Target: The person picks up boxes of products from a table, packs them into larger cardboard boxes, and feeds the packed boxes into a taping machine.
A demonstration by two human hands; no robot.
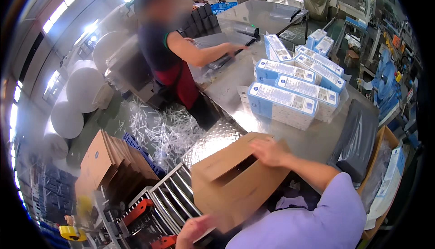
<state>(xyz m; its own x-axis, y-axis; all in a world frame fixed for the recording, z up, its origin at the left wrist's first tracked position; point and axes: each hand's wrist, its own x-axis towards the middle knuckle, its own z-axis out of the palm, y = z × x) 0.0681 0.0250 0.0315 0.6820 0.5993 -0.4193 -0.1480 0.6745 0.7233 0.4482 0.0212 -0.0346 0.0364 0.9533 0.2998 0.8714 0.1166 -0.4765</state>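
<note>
A brown cardboard box [242,199] sits tilted in front of me, at the end of a roller conveyor. Its top flaps are folded inward, with a dark gap between them. My right hand [270,152] lies over the flap at the box's far right edge, fingers stretched along the cardboard. Low at the box's near left corner is my left hand [195,229], smeared by motion; whether its fingers grip the box is unclear. Beyond the box, several blue-and-white cartons [283,104] stand grouped on the metal table [247,117].
Left of the box runs the roller conveyor [174,190], beside red-handled machinery [136,213] and stacked flat cardboard [113,163]. A co-worker [174,63] reaches over dark plastic film [222,59]. Clear scraps [158,126] litter the floor. A grey wrapped bundle [358,140] and open box [385,176] stand right.
</note>
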